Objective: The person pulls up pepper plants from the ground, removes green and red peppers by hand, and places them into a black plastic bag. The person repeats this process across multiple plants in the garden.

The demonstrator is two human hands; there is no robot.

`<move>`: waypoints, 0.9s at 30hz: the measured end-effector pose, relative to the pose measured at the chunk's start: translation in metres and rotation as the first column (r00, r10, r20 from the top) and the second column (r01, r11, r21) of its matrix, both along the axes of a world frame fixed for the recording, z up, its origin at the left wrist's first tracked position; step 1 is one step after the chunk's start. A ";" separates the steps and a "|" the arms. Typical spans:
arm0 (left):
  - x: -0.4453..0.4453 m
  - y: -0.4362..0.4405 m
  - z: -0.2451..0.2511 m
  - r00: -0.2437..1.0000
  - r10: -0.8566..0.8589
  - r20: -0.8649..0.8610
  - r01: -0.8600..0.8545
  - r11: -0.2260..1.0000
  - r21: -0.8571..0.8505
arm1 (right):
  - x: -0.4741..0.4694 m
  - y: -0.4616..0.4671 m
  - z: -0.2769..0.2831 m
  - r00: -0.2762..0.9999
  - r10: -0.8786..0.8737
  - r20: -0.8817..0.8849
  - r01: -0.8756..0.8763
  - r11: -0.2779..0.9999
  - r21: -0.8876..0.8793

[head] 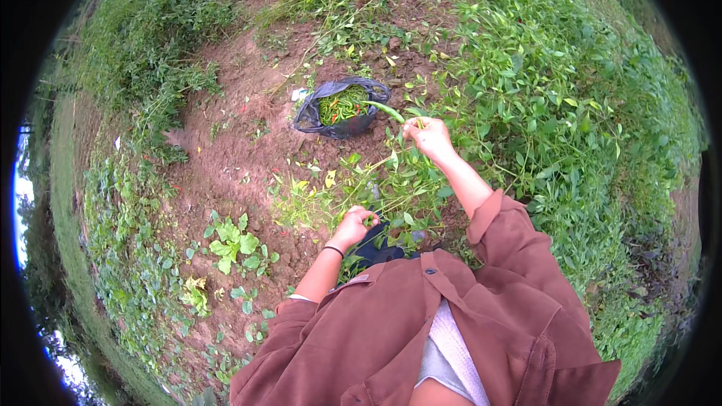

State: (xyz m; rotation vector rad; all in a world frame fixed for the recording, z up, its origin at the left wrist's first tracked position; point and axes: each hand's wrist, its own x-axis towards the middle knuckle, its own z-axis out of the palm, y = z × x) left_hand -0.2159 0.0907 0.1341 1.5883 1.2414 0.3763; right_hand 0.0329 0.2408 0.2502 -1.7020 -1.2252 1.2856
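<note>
My right hand (pixel 430 136) is raised past the near side of the bag and grips a long green chili pepper (pixel 388 111). The pepper's tip points left, overlapping the bag's right rim in the view. Open at the top, a black plastic bag (pixel 338 131) rests on the soil, filled with green chilies (pixel 351 100) and a few red ones. Closer to my body, my left hand (pixel 351 229) has its fingers curled beside a leafy chili plant (pixel 389 192). Whether a stem is pinched in those fingers cannot be made out.
Dense chili plants (pixel 541 90) stand along the right. Bare reddish soil (pixel 225 118) runs down the middle-left, with leafy bushes (pixel 152 39) at upper left. A pale-green leafy plant (pixel 232 245) grows low at left. Dark cloth (pixel 375 248) shows beneath my left hand.
</note>
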 end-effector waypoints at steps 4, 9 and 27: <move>-0.009 0.015 0.000 0.994 -0.090 -0.061 0.095 0.992 0.083 | -0.047 0.105 -0.066 0.853 -0.039 0.520 -0.007 0.996 0.086; -0.030 0.023 -0.015 1.000 0.006 -0.020 -0.005 0.999 0.043 | -0.092 0.113 -0.093 0.783 -0.436 -0.443 0.180 0.842 -0.509; -0.043 0.081 -0.029 0.989 -0.102 -0.106 0.095 0.993 -0.066 | -0.058 0.139 -0.137 0.882 -0.190 -0.431 0.244 0.967 0.072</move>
